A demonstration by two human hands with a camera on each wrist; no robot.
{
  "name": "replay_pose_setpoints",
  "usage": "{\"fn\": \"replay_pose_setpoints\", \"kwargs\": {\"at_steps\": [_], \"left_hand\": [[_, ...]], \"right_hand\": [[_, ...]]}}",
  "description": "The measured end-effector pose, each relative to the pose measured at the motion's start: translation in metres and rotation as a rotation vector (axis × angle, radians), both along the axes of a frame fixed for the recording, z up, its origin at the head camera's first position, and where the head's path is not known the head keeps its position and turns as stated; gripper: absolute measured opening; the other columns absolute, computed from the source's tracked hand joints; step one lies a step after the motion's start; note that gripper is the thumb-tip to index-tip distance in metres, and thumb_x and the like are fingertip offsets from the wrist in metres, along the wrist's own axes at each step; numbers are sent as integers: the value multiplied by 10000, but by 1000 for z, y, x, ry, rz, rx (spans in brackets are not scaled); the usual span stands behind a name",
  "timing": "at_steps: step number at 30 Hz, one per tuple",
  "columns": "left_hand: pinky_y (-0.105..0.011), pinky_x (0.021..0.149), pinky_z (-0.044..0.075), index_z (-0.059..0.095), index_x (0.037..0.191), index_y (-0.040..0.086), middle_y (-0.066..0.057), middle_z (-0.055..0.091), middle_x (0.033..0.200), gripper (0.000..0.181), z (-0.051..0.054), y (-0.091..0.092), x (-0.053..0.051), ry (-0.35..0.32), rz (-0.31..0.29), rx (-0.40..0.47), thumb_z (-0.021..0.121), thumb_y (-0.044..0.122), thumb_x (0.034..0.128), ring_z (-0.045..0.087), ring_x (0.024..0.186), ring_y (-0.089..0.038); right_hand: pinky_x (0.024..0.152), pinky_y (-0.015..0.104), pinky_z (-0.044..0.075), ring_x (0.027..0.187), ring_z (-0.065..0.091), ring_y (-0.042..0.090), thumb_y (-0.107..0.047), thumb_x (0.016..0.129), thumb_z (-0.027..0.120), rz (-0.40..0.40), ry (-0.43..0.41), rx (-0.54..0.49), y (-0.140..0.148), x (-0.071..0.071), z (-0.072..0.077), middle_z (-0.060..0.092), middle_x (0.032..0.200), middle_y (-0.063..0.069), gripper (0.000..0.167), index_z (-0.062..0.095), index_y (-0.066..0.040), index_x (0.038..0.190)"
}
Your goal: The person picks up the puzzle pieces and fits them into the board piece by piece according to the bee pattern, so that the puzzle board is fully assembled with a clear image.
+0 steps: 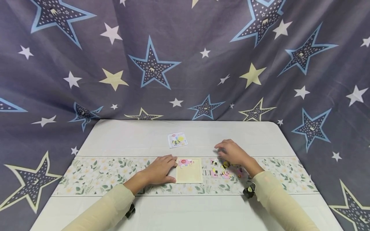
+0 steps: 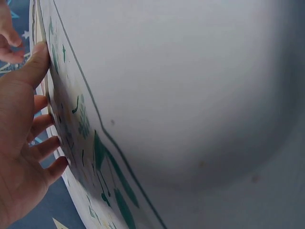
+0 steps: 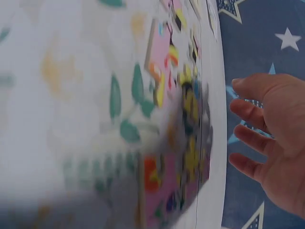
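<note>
A shallow wooden puzzle tray (image 1: 188, 175) lies on the floral band of the table. Joined pink puzzle pieces (image 1: 185, 162) fill part of its upper left. My left hand (image 1: 160, 170) rests against the tray's left side, thumb and fingers spread, as the left wrist view also shows with the hand (image 2: 21, 124) beside the edge. Over the far side of several loose puzzle pieces (image 1: 214, 173) hovers my right hand (image 1: 233, 153). In the right wrist view this hand (image 3: 281, 129) has loosely bent fingers, holds nothing and is apart from the pink and yellow pieces (image 3: 162, 57).
Behind the tray lies a square picture card (image 1: 177, 140) with a bee on it. The white table (image 1: 130, 138) carries a floral runner (image 1: 95, 175) across its middle. A dark star-patterned curtain (image 1: 179, 73) hangs behind and at both sides.
</note>
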State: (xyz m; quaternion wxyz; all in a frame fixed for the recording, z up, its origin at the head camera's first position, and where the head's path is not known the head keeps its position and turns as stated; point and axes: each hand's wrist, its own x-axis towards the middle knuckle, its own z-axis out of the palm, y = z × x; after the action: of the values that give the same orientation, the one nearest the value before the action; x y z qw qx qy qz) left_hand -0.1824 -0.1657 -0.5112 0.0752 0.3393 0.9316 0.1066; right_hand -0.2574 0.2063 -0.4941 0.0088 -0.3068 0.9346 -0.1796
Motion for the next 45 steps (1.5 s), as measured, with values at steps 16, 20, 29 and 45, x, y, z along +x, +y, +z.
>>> {"fn": "replay_pose_setpoints", "kwargs": {"at_steps": [16, 20, 29, 45], "left_hand": [[-555, 1200, 349, 579, 1384, 133, -111, 457, 1578, 675, -2, 0, -2, 0, 0, -9, 671, 600, 906, 390, 1489, -349], [-557, 1194, 356, 583, 1376, 129, -114, 463, 1573, 675, -2, 0, -2, 6, -3, -6, 674, 602, 903, 396, 1483, -354], [-558, 1201, 345, 577, 1381, 132, -112, 456, 1578, 677, -2, 0, -2, 0, 0, -9, 676, 600, 901, 386, 1490, -352], [-564, 1188, 359, 590, 1358, 119, -126, 470, 1564, 658, 0, 0, -1, 3, -4, 1, 700, 574, 895, 401, 1477, -364]], "right_hand": [[1011, 543, 494, 1022, 649, 290, -60, 925, 716, -78, -30, 39, 47, -8, -8, 720, 1018, 53, 265, 740, -63, 1189], [1016, 550, 494, 1050, 651, 300, -34, 927, 704, -57, -35, 48, 53, -6, -12, 726, 1048, 57, 246, 757, -88, 1161], [1038, 558, 480, 1109, 630, 315, -35, 936, 688, -94, -41, 71, 55, -6, -19, 696, 1104, 63, 262, 750, -109, 1179], [978, 526, 517, 1082, 612, 284, -97, 948, 703, -62, -43, 54, 48, -4, -15, 672, 1104, 55, 274, 724, -103, 1221]]}}
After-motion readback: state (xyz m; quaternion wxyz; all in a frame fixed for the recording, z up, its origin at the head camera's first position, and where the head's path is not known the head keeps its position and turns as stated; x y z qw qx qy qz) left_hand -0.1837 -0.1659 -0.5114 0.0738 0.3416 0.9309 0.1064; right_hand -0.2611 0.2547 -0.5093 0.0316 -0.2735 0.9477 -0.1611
